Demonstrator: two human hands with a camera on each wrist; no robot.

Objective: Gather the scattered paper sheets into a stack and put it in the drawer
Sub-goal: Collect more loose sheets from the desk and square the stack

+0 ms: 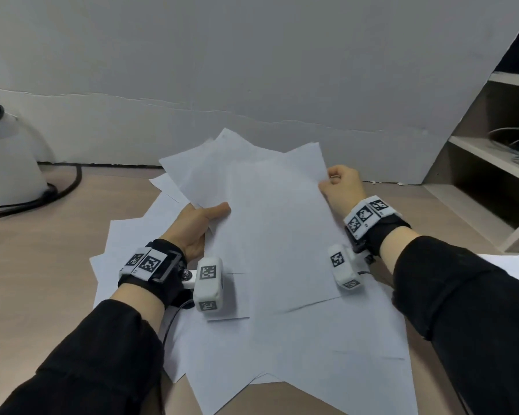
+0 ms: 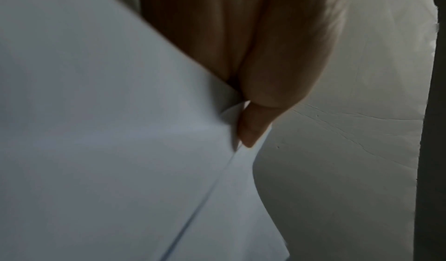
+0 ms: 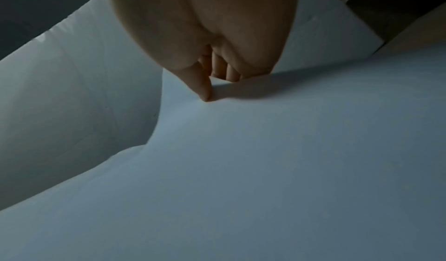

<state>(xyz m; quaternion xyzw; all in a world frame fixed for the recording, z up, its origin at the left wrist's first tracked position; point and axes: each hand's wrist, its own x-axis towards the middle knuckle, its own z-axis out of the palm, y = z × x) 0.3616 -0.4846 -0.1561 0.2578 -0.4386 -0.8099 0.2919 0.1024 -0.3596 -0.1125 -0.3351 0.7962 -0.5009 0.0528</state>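
Paper sheets [image 1: 270, 223] fan out on the wooden table [image 1: 42, 265]. The left hand [image 1: 197, 224] pinches their left edge, thumb on top; the right hand [image 1: 340, 184], fingers curled, grips their right edge. Shelving [image 1: 492, 163] stands right of the sheets.

The left hand [image 1: 197, 227] hides its fingers under the paper sheets [image 1: 270, 223]; the lower sheets and the lamp base [image 1: 3, 163], left, run off frame.

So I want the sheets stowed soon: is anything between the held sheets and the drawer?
Cannot tell: no drawer shows. Left hand and right hand already grip the sheets directly.
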